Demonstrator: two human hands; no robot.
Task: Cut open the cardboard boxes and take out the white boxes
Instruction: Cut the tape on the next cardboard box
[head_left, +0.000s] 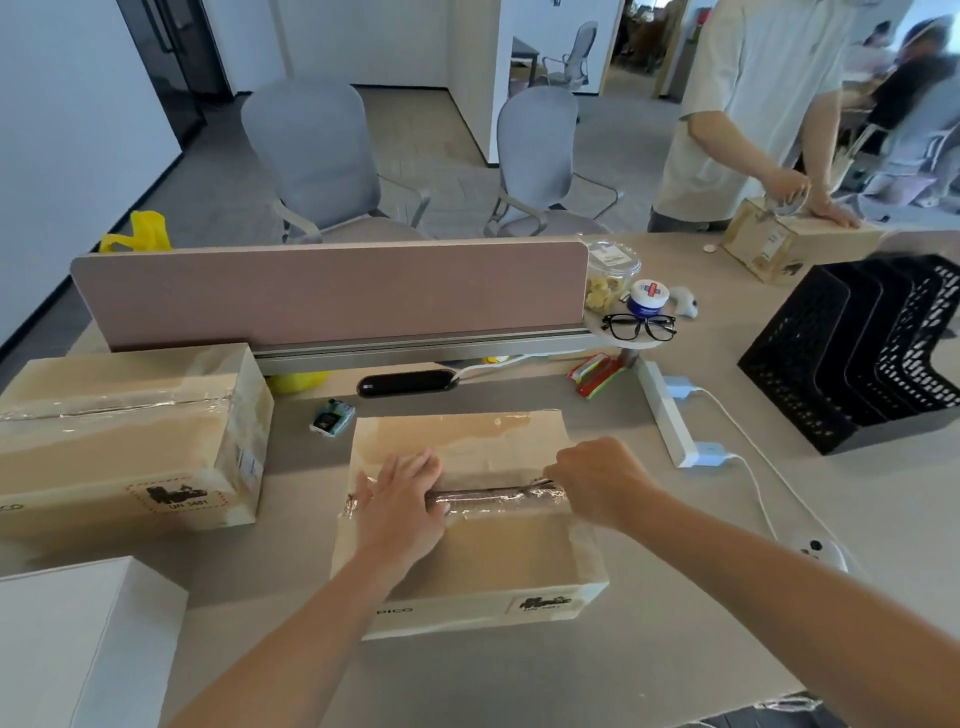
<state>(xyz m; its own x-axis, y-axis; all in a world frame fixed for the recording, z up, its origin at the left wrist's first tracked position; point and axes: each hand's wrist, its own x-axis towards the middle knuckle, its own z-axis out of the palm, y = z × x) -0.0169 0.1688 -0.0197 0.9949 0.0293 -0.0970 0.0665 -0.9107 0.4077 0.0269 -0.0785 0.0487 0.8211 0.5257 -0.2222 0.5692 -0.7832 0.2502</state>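
Box: the cardboard box lies flat on the desk, right under both hands.
Left hand: the left hand lies spread over the top's left end, fingers straight, pressing down and holding nothing.
Right hand: the right hand is curled at the seam's right end; whether it pinches tape, a flap edge or a cutter is hidden.
Seam: a dark gap runs between the hands, with crinkled clear tape along it.
Handling: probably light for its size. The flaps look stiff but bendable, and the tape slick and clingy.
Hold: best taken at the flap edges beside the gap.
Look: tan with glossy tape bands, and black print on the near side.
Others: a taped cardboard box sits well left of the left hand, and a white box beside the left forearm.
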